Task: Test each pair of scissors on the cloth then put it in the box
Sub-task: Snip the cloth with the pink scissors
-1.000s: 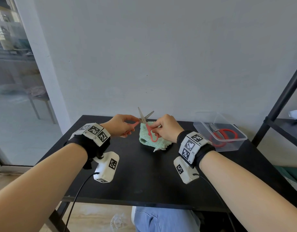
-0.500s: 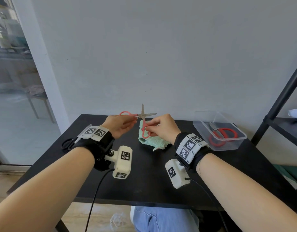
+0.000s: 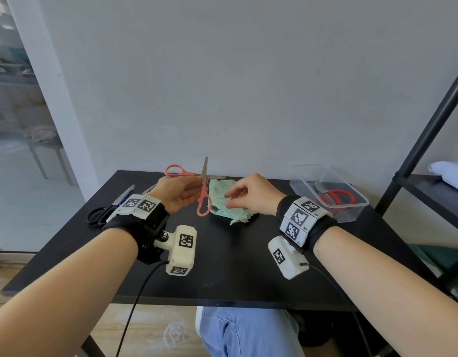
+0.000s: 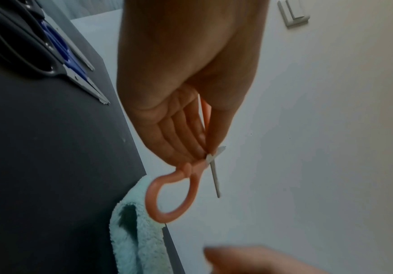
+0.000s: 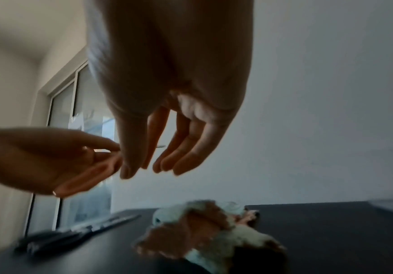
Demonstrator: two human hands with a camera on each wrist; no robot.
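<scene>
Left hand [image 3: 175,193] pinches splayed pink-handled steel scissors [image 3: 202,188] at pivot above crumpled mint terry cloth [image 3: 224,199]; right hand [image 3: 251,194] fingers relaxed, empty, likely to regrip.

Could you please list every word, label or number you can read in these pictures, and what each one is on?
"R2": on the right wrist band, beside a black-and-white square marker.
Other tiny labels on the right wrist band and the left wrist band: too small to read.
The pink scissors, box and cloth: no text visible.
</scene>
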